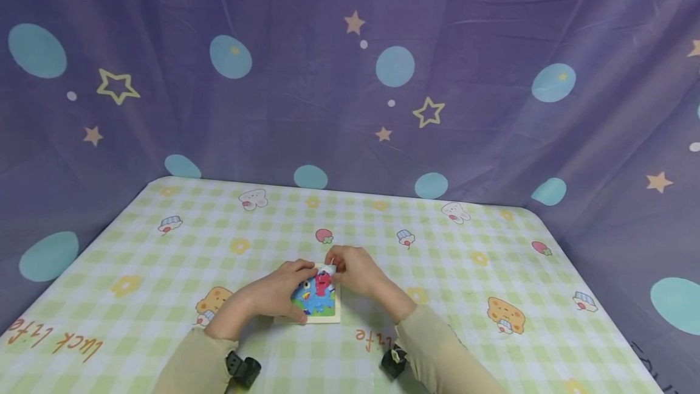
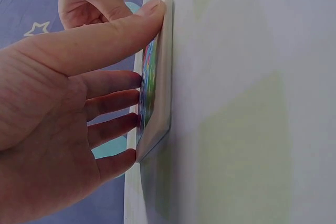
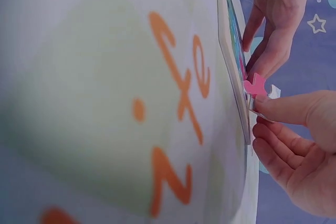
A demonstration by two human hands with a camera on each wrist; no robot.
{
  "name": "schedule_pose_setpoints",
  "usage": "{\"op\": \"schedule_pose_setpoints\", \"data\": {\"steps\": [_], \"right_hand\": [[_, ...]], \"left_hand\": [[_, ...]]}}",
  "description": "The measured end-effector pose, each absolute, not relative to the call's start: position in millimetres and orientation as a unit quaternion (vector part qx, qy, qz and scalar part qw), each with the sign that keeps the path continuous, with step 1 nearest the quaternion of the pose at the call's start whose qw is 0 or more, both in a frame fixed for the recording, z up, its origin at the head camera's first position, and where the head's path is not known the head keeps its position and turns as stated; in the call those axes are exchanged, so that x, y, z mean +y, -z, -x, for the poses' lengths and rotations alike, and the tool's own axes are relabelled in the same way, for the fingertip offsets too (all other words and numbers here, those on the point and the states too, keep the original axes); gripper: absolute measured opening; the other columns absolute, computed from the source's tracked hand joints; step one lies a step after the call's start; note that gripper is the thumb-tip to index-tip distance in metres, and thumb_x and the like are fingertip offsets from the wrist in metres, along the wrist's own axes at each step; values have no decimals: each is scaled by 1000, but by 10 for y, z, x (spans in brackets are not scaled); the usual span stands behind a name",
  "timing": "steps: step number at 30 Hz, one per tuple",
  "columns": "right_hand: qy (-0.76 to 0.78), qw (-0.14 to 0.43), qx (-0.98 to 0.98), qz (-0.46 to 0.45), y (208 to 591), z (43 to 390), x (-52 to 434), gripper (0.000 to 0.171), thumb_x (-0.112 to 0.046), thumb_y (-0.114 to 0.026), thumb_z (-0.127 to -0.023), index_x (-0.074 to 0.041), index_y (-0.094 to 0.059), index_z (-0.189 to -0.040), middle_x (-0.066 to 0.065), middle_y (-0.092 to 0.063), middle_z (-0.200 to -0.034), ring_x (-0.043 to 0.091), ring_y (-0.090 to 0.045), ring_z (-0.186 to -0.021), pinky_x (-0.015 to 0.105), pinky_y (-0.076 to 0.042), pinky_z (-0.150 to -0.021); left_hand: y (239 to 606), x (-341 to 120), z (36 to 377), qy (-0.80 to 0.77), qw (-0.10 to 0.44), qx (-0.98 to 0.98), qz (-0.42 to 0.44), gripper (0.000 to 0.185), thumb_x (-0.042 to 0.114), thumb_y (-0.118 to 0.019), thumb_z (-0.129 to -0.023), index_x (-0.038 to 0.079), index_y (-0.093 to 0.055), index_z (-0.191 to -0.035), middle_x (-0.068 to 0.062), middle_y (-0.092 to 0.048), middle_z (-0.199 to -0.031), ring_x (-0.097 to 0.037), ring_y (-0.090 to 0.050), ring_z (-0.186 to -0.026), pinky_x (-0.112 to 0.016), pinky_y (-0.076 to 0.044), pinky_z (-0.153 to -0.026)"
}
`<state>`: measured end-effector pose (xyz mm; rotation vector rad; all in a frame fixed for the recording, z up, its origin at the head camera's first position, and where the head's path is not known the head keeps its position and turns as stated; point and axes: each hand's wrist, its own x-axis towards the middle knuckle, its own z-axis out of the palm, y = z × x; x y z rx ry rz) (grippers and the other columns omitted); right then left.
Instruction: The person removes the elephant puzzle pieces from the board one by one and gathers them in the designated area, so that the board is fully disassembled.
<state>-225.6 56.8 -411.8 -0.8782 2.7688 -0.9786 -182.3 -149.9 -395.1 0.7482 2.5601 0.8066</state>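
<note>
A small square picture puzzle in a pale wooden tray (image 1: 332, 320) lies flat on the table, its picture showing blue, green and red. Across its left part stretches my left hand (image 1: 275, 292). The thumb rests on the near rim, and the nearly straight fingers touch the picture side. At the tray's far right corner, my right hand (image 1: 355, 269) pinches a pink and white puzzle piece (image 3: 256, 86) between thumb and fingers. That piece is tilted up from the board in the right wrist view. My left hand hides part of the picture.
A green-and-white checked tablecloth (image 1: 273, 224) with printed cartoons and lettering covers the table. Behind it hangs a purple curtain (image 1: 312, 108) with stars and blue ovals. Each wrist carries a small black camera (image 1: 244, 371).
</note>
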Motion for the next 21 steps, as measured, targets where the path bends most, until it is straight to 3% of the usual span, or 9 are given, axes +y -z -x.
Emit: {"op": "schedule_pose_setpoints", "data": {"steps": [21], "right_hand": [[349, 51, 896, 271, 4093, 2240, 669, 12, -4, -71, -89, -10, -68, -100, 3, -69, -87, 14, -64, -76, 29, -51, -70]], "left_hand": [[3951, -1496, 1829, -281, 182, 906, -260, 88, 23, -87, -75, -5, -43, -146, -20, -35, -152, -38, -32, -138, -56, -34, -107]]}}
